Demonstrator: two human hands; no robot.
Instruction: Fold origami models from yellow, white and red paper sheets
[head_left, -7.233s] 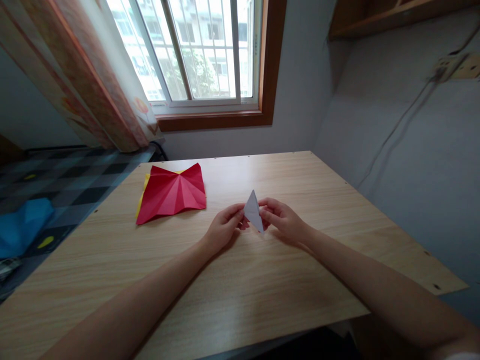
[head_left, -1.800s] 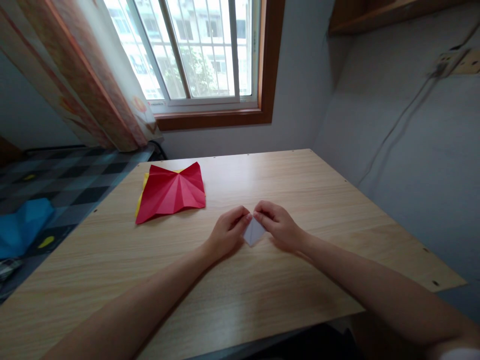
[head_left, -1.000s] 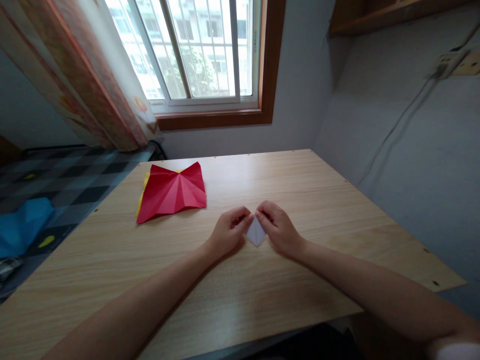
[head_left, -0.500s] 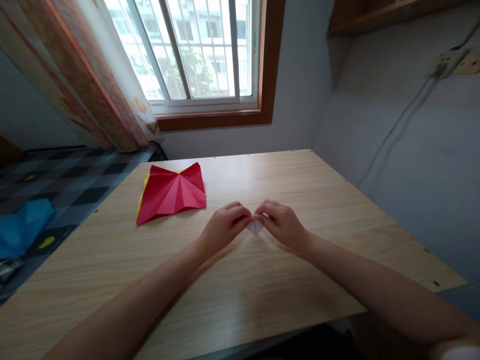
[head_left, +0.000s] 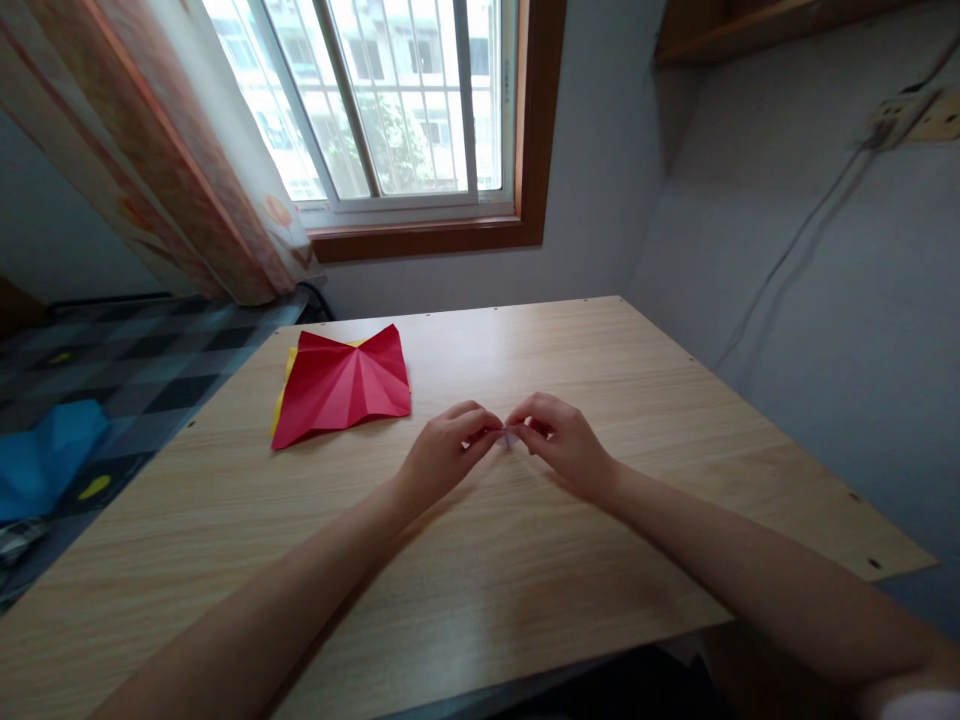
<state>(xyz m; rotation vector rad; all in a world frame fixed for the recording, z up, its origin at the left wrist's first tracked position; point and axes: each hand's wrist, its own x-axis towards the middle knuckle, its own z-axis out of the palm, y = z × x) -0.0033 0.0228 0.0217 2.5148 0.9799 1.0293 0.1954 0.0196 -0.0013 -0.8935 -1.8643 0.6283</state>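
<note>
Between my fingertips, above the middle of the table, is a small piece of folded white paper [head_left: 508,438]. My left hand [head_left: 452,447] pinches its left side with thumb and forefinger. From the right, my right hand [head_left: 559,440] pinches it the same way, and the two sets of fingertips almost meet. Only a small bit of the paper shows below the fingers; the rest is hidden behind them.
A creased red paper sheet [head_left: 349,390] lies on the wooden table [head_left: 480,590] at the back left, over a yellow sheet [head_left: 279,402]. Creased blue paper [head_left: 52,455] rests on the checked cloth [head_left: 172,350] left of the table. A window [head_left: 390,110] is behind.
The white paper showed as a small pointed shape below my fingers; now less of it is visible. Both hands have stayed nearly in place, still pinching.
</note>
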